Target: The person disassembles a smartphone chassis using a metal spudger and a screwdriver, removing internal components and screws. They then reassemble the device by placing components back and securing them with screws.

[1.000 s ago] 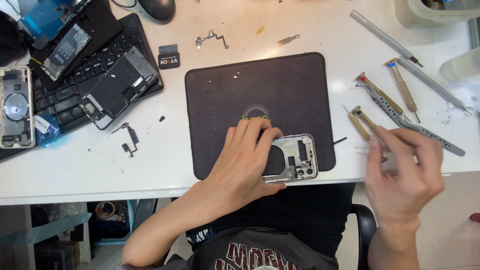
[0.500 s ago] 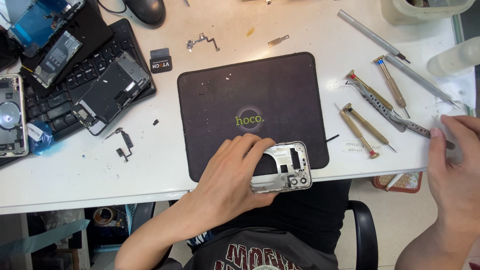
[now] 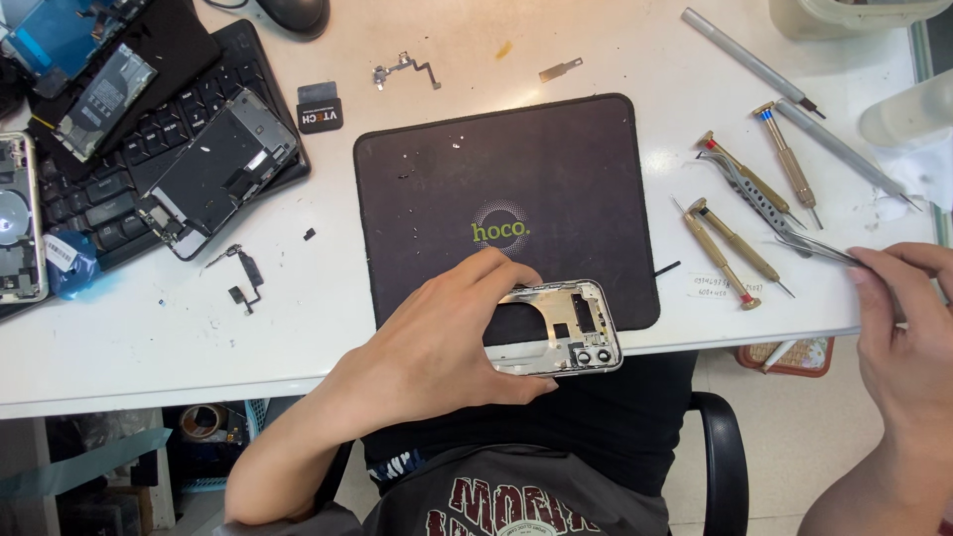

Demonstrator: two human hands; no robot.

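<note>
While the left hand (image 3: 437, 347) stays clamped on the phone frame (image 3: 561, 328) at lower centre, the right hand (image 3: 908, 318) has shifted rightward, now pinching tweezers (image 3: 814, 248); screwdrivers (image 3: 730, 248) lie untouched beyond.

Phone-repair workbench: screwdrivers (image 3: 733, 242), dismantled phones (image 3: 216, 171).

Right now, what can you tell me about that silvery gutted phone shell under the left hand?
The silvery metal phone frame lies flat, inside up, on the near edge of the dark rectangular work mat, jutting over the white table's edge. It is stripped: bare plates, cut-outs, and two round camera holes at its near right corner. The left hand grips its left end, fingers along the top.
</note>
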